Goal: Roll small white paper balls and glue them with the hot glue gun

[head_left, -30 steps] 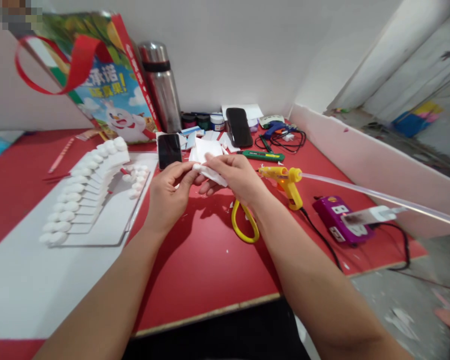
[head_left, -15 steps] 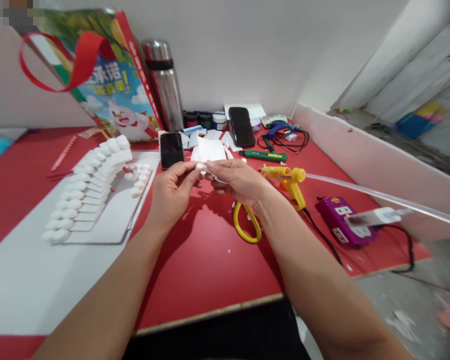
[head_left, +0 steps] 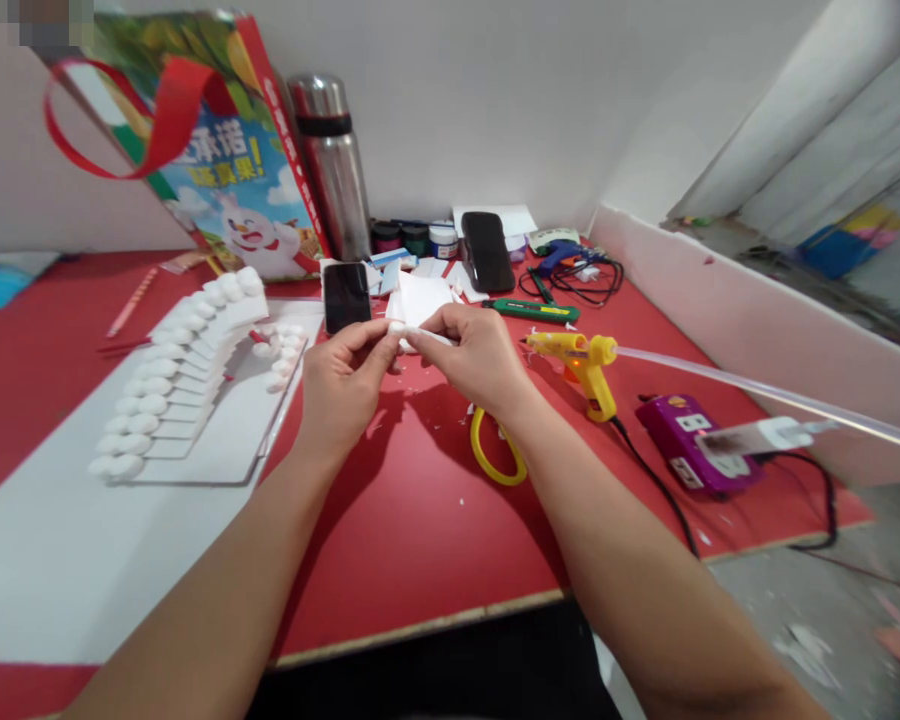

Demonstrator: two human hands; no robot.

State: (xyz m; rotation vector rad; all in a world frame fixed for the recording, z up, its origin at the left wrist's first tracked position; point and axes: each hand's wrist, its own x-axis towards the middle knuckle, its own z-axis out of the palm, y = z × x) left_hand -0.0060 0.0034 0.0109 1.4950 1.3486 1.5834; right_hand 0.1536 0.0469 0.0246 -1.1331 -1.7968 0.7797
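Pinching a small white foam piece [head_left: 418, 334] between them, the left hand [head_left: 343, 385] and right hand [head_left: 474, 358] meet above the red worktop [head_left: 405, 520], toward its far edge, near the yellow glue gun [head_left: 579, 362].

The bench [head_left: 420, 520] is showing a smooth, matt red top with a bare wooden edge. Left of the glue gun [head_left: 581, 365], whose yellow plastic is gleaming, the white strip [head_left: 424, 336] is looking matt, like paper or foam. Behind and left of the glue gun, the flask [head_left: 334, 170] is shining as brushed metal beside the glossy paper bag [head_left: 217, 160].
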